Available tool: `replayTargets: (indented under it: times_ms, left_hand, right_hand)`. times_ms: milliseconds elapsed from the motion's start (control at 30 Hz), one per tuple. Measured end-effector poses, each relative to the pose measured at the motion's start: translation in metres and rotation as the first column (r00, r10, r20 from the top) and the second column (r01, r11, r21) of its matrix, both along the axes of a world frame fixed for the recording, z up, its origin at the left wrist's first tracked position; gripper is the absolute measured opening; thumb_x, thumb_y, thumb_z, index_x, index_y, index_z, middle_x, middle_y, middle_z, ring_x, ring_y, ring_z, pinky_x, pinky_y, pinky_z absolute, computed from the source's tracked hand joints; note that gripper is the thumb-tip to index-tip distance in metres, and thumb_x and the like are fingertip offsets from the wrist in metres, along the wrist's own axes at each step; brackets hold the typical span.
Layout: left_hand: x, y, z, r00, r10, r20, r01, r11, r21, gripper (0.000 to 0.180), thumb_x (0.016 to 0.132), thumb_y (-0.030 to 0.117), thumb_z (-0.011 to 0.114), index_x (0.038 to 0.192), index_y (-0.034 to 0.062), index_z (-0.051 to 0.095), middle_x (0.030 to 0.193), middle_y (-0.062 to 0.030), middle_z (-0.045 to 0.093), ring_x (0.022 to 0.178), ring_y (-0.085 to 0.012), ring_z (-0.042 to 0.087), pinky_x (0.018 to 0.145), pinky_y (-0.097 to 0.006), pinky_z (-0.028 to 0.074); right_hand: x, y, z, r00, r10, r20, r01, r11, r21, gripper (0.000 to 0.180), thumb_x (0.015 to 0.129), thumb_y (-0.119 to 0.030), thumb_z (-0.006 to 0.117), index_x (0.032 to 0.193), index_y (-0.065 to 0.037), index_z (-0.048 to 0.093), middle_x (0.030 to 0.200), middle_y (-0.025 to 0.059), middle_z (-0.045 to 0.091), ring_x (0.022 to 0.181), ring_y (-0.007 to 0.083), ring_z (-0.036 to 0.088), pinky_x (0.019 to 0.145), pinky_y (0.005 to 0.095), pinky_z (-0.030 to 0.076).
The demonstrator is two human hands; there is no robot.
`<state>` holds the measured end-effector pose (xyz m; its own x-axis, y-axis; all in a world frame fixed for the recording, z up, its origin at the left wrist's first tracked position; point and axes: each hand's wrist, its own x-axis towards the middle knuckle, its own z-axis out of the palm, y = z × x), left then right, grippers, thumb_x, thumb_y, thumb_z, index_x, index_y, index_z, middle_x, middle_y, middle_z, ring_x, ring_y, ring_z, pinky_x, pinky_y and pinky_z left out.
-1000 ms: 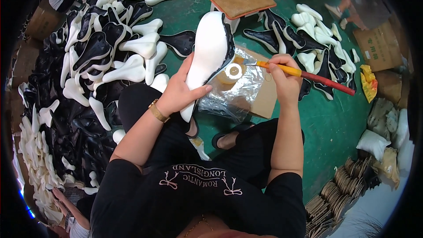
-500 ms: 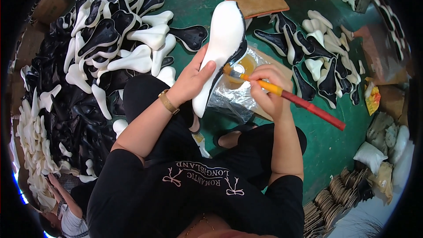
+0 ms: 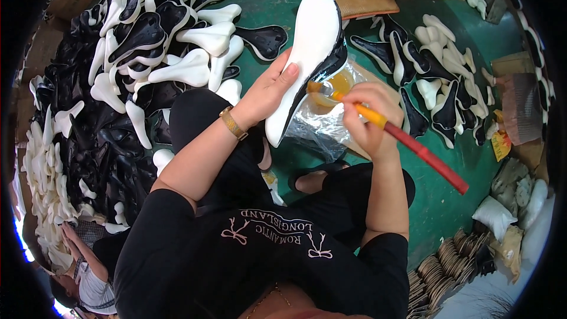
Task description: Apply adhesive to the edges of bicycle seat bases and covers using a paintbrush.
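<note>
A long white padded saddle with a black rim (image 3: 312, 38) slants upward before the person, the left hand (image 3: 269, 95) clasping its near end. The right hand (image 3: 373, 119) grasps a red-and-yellow-handled paintbrush (image 3: 407, 140). Its bristles (image 3: 313, 87), a second ago clear of the saddle beside the round amber container (image 3: 341, 81), now seem to meet the rim, though blur obscures contact; brushing there appears under way.

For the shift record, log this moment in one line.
left hand: holds white saddle | right hand: holds brush | bristles: at saddle's dark edge
</note>
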<state>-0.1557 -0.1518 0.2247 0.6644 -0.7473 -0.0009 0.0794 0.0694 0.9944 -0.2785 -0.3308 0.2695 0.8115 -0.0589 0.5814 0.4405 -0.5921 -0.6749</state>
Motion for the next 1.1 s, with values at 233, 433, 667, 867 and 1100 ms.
replayTargets:
  times_ms: [233, 433, 667, 867, 1100]
  left_hand:
    - [0.002, 0.006, 0.0, 0.998, 0.036, 0.049, -0.034, 0.999, -0.033, 0.068, 0.098, 0.046, 0.043, 0.146, 0.0036, 0.023, 0.135, -0.0096, 0.044, 0.121, -0.0153, 0.043, 0.102, -0.029, 0.034]
    - [0.022, 0.031, 0.007, 0.957, 0.014, 0.288, -0.065, 0.983, 0.17, 0.072, 0.087, 0.029, 0.069, 0.139, -0.0018, 0.031, 0.134, -0.0146, 0.043, 0.12, -0.0193, 0.043, 0.102, -0.031, 0.035]
    - [0.017, 0.04, 0.013, 0.999, 0.034, -0.014, -0.032, 0.987, 0.157, 0.059, 0.087, 0.04, 0.065, 0.123, -0.0052, 0.054, 0.117, -0.0199, 0.058, 0.111, -0.0231, 0.055, 0.095, -0.041, 0.05]
    - [0.016, 0.032, 0.006, 0.892, 0.078, -0.445, 0.074, 0.946, 0.315, 0.029, 0.087, 0.032, 0.067, 0.099, 0.0052, 0.067, 0.095, -0.0037, 0.065, 0.088, -0.0134, 0.057, 0.085, -0.027, 0.043]
    - [0.011, 0.024, 0.0, 0.948, 0.004, -0.317, 0.123, 0.917, 0.379, 0.033, 0.09, 0.036, 0.063, 0.1, 0.0043, 0.064, 0.098, -0.002, 0.061, 0.09, -0.0121, 0.054, 0.076, -0.024, 0.046]
  right_hand:
    - [-0.003, -0.001, -0.005, 1.0, 0.02, -0.016, -0.018, 0.994, 0.103, 0.011, 0.07, 0.001, 0.065, 0.08, -0.003, 0.063, 0.079, 0.01, 0.063, 0.073, 0.0228, 0.063, 0.066, 0.0297, 0.05]
    - [0.004, -0.043, -0.043, 0.893, -0.375, -0.248, 0.397, 0.917, 0.047, 0.008, 0.075, -0.005, 0.065, 0.082, -0.001, 0.063, 0.078, 0.0104, 0.063, 0.072, 0.0228, 0.062, 0.065, 0.0305, 0.05]
    - [0.014, -0.055, -0.086, 0.873, -0.386, -0.299, 0.405, 0.914, 0.003, 0.009, 0.077, -0.007, 0.067, 0.083, -0.002, 0.063, 0.079, 0.0076, 0.062, 0.069, 0.0153, 0.06, 0.06, 0.0244, 0.047]
    - [-0.003, -0.044, -0.027, 0.984, -0.131, -0.122, 0.179, 0.757, 0.628, 0.007, 0.085, -0.001, 0.062, 0.091, 0.002, 0.059, 0.09, 0.0054, 0.059, 0.076, 0.0092, 0.057, 0.071, 0.0207, 0.047]
    - [0.001, -0.039, -0.018, 0.961, -0.26, -0.098, 0.276, 0.934, 0.226, 0.007, 0.074, -0.001, 0.067, 0.08, 0.0, 0.063, 0.08, 0.0072, 0.061, 0.072, 0.0141, 0.06, 0.065, 0.0251, 0.048]
